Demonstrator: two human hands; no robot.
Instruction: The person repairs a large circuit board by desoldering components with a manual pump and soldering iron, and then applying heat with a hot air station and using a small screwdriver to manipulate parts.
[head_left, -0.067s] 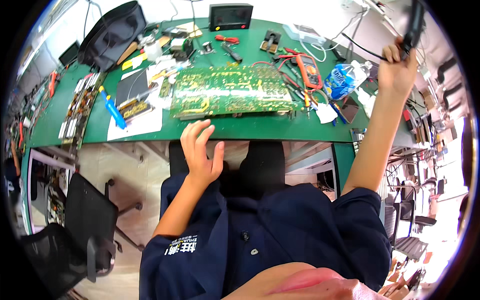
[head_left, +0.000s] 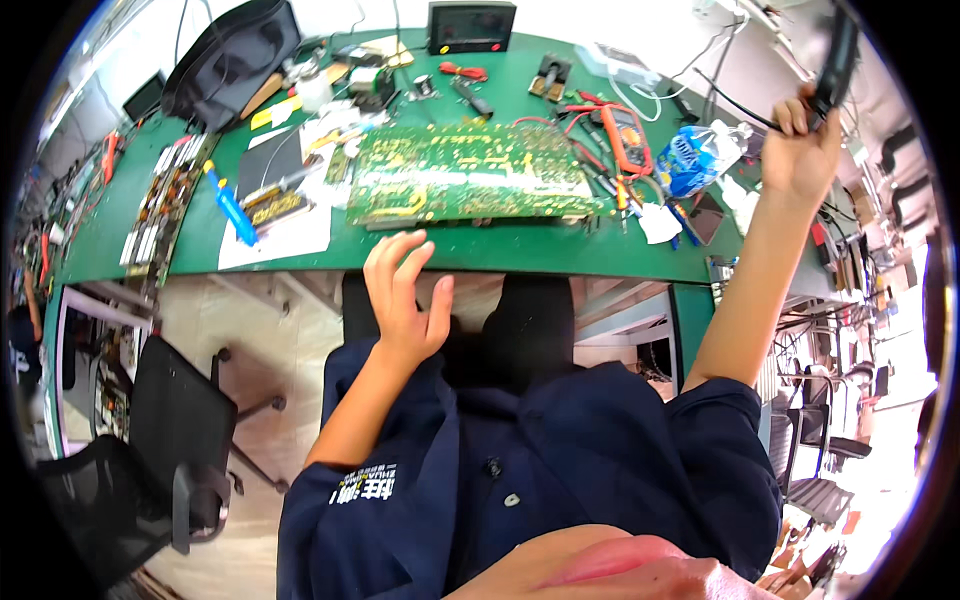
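My left hand (head_left: pixel 405 300) hovers just in front of the table's near edge, fingers stretched and apart, with nothing in it. Beyond its fingertips a large green circuit board (head_left: pixel 470 178) lies flat on the green table. My right arm reaches up to the far right, where my right hand (head_left: pixel 803 160) has its fingers curled round the lower end of a long black object (head_left: pixel 836 65). That object is partly cut off by the rim, so I cannot make out its kind. A black cable runs close to those fingers.
Right of the board lie a red multimeter (head_left: pixel 627 138), a blue-labelled plastic bottle (head_left: pixel 690 165) and a white tissue (head_left: pixel 659 223). To the left are a blue syringe-like tool (head_left: pixel 232 208) and a long component-filled board (head_left: pixel 170 205). A black screen (head_left: pixel 470 27) stands at the back; a black chair (head_left: pixel 180 415) is at left.
The whole view has shifted slightly, so the tabletop sits a little higher and to the right. Both hands keep nearly the same pose, the right one still on the black object.
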